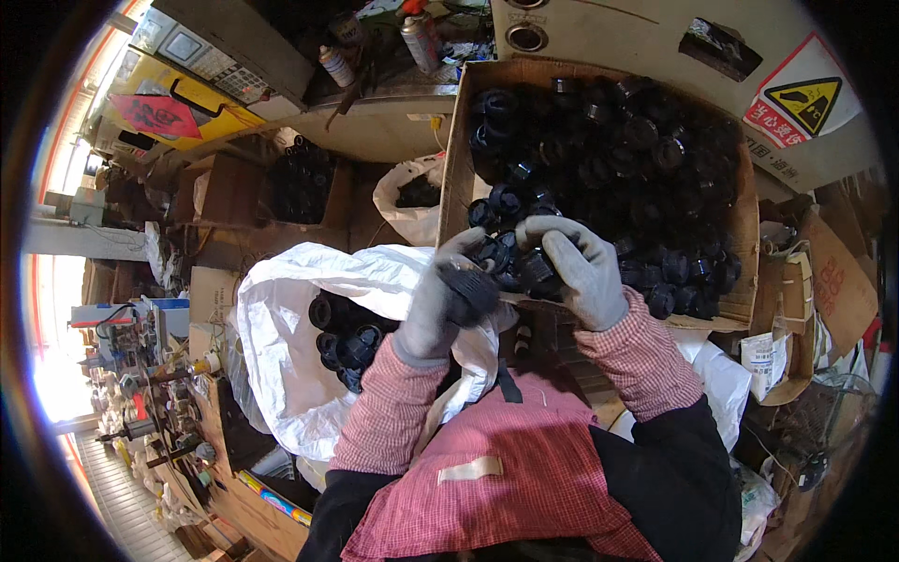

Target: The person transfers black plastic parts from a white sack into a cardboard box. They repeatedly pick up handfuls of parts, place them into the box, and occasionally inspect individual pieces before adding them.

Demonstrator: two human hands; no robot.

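My left hand point(435, 302), in a grey work glove, is closed on a ribbed black plastic cap point(469, 293). Beside it, my right hand point(579, 267), also gloved, grips another ribbed black plastic part point(539, 270) with bent fingers. Both hands are at the near left corner of a large cardboard box point(750, 232) heaped with round black plastic parts point(639, 133). Below and left of the box, a white woven sack point(274, 351) stands with its mouth spread, and several black parts point(358, 348) lie inside. Whether my fingers hold further pieces cannot be told.
A second white sack point(400, 179) and a cardboard box of black parts point(298, 186) are at the back left. Spray cans point(420, 46) stand on a machine ledge. A cluttered rack of metal parts point(161, 407) is at the left; an opened carton point(783, 379) is at the right.
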